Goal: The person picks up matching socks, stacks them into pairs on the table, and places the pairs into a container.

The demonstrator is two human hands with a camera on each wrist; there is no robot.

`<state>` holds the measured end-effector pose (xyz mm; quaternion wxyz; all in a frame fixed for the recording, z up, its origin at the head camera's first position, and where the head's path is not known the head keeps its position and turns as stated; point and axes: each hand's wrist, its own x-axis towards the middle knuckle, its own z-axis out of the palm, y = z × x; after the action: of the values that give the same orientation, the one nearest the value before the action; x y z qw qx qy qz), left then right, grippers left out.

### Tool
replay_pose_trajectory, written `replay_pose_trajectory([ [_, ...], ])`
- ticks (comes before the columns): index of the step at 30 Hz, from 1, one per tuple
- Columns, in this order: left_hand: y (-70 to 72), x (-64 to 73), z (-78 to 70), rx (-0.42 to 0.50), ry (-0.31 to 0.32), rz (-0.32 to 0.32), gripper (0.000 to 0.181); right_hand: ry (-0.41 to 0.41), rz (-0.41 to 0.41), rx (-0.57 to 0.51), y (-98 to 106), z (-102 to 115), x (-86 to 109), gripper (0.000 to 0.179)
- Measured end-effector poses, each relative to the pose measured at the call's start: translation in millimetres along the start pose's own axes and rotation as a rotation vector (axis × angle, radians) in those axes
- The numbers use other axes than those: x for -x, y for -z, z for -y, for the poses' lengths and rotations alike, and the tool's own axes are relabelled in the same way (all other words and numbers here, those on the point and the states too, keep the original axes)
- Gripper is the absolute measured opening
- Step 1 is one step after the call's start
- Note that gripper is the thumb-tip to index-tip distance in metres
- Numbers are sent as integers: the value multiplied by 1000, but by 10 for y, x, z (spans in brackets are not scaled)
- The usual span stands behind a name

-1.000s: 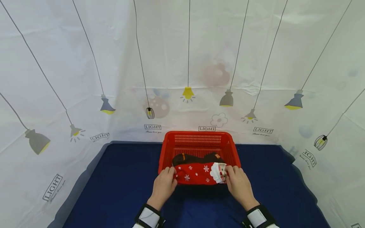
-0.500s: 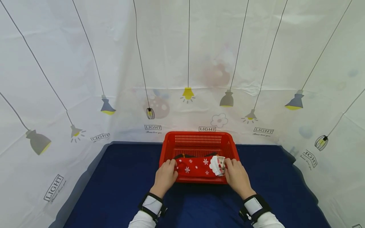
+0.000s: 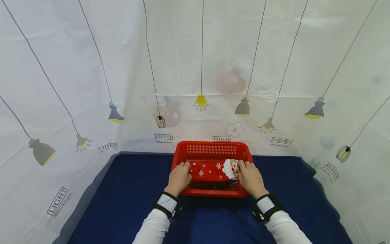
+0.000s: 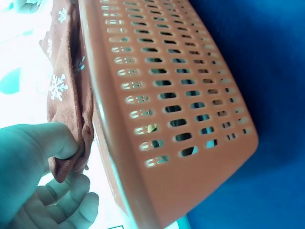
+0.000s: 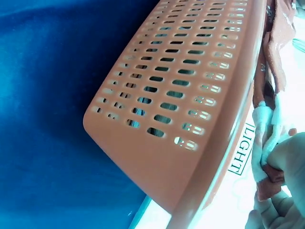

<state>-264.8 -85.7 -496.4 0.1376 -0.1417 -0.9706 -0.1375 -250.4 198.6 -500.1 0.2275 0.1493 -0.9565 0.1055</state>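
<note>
A red Christmas sock [image 3: 204, 171] with white snowflakes and a Santa face is stretched sideways over the red basket [image 3: 213, 194]. My left hand [image 3: 178, 179] pinches its left end between thumb and fingers. At the Santa end, my right hand [image 3: 251, 179] pinches the other edge. In the left wrist view the sock [image 4: 62, 90] hangs in folds above the basket's rim; the right wrist view shows its white-trimmed end [image 5: 262, 124] in two layers. Dark brown socks [image 3: 222, 184] lie in the basket, partly hidden under the red sock.
The perforated basket stands on a dark blue cloth [image 3: 137, 189] close to the back wall [image 3: 182, 67]. This white sheet, printed with hanging lamps, surrounds the table on the left, back and right.
Both hands have carried the red sock forward, from the basket's near rim to over its middle. The dark socks now show on its near side rather than its far side.
</note>
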Motion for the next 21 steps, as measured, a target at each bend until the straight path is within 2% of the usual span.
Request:
replay_pose_trajectory([
  [9, 31, -244, -1, -6, 28, 96, 14, -37, 86, 23, -37, -45, -176, 26],
  [14, 5, -312, 9, -6, 48, 141, 13, -55, 115, 5, -62, -36, -266, 25],
  [21, -80, -387, 35, -13, 63, 187, 13, -100, 233, -34, -90, -20, -373, 24],
])
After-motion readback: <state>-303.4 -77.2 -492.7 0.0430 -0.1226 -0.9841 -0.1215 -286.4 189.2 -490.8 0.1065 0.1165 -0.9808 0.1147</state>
